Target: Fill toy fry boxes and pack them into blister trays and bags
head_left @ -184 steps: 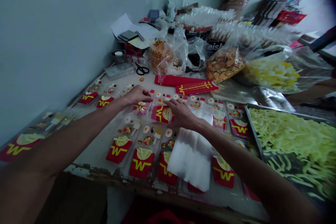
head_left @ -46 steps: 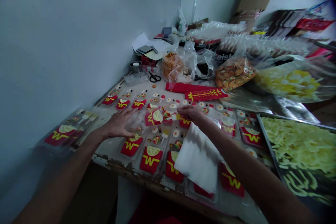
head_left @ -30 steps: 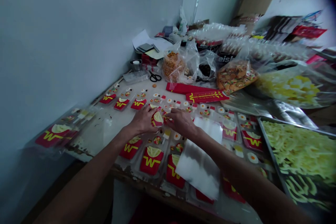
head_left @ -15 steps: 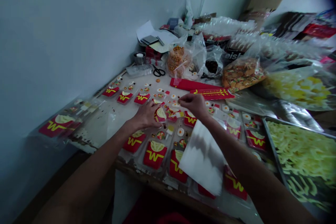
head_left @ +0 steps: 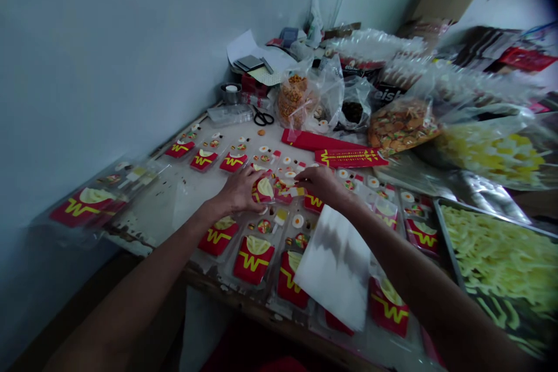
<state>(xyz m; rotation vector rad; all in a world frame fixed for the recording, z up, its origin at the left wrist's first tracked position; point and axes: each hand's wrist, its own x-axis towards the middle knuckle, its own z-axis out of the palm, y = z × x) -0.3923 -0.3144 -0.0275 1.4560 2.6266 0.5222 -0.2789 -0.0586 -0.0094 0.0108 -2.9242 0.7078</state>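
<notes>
My left hand is closed around the bottom end of a clear plastic case, which looks like a phone case. On that case are a red fries packet with a yellow W and small toy-food pieces. My right hand is above the case's other end, fingertips pinched together close to the small pieces; whatever is between them is too small to make out. Similar decorated cases lie in rows around both hands. Under my right forearm a white sheet covers some of them.
A metal tray of pale fries-shaped pieces sits at the right. Behind are scissors, red printed strips, a bag of orange pieces and a bag of brown pieces. Stacked cases stand at the left edge by the wall.
My right hand has lowered slightly toward the case, fingers still pinched. The left hand keeps its hold. The whole view has shifted a little.
</notes>
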